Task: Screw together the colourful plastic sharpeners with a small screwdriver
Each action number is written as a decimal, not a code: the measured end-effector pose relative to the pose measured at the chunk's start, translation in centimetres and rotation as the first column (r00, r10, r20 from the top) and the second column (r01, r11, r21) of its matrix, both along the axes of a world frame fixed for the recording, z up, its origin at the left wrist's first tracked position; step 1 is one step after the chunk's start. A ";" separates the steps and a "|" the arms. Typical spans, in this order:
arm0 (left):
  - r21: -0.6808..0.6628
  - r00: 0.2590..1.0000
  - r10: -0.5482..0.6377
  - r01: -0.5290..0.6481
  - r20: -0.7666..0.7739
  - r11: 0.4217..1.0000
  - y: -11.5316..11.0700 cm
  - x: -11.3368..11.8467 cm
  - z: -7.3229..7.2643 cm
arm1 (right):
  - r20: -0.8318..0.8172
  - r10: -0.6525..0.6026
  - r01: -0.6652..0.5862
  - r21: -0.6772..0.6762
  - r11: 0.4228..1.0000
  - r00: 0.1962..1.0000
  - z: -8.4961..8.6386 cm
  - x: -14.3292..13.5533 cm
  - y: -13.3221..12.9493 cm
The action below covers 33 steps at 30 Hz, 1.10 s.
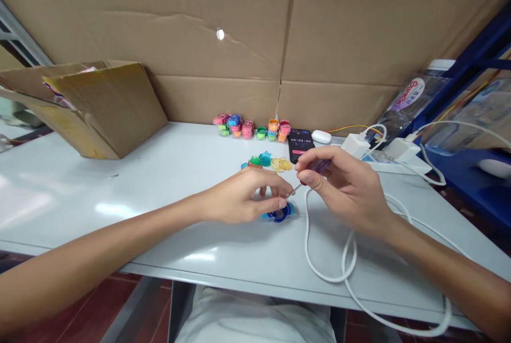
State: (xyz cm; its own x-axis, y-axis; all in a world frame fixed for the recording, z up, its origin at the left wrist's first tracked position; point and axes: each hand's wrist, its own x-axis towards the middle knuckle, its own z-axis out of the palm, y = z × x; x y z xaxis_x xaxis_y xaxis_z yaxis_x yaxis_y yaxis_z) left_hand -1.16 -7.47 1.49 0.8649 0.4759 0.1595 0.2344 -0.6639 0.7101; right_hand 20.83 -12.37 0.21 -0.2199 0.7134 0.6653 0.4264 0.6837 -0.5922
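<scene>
My right hand (347, 191) grips a screwdriver (318, 166) by its dark, reddish handle. The thin shaft slants down and left towards a small blue plastic piece (282, 215), which lies on the table and has clear light-blue ends. Fingers of my left hand (247, 194) press on that piece and steady it, with the thumb along its near side. The screwdriver's tip is hidden close to the left fingertips, so whether it touches the piece cannot be seen. Just beyond the hands lie clear yellow pieces (281, 164), a teal piece (265, 158) and green and orange pieces (254, 162).
Several stacks of coloured plastic pieces (248, 130) line the cardboard wall (223, 98). Beside them are a phone (301, 143) running a timer and a white case (321, 137). A white cable (345, 274) loops under my right arm. An open carton (120, 108) stands left; chargers (355, 145) and a bottle (411, 98) stand right.
</scene>
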 end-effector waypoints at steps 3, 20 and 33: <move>-0.097 0.998 0.013 -0.007 0.061 0.995 0.6 0.4 -0.6 | 0.028 0.041 -0.041 -0.007 0.999 0.999 0.5 -0.5 0.6; -0.084 0.990 0.029 -0.017 0.138 0.996 0.7 0.6 -2.0 | 0.243 0.033 -0.060 0.106 0.993 0.970 3.9 -1.3 2.6; -0.003 0.994 -0.034 0.035 0.100 0.999 0.9 0.3 -2.6 | 0.654 -0.065 0.012 0.084 0.996 0.753 5.4 -1.6 2.1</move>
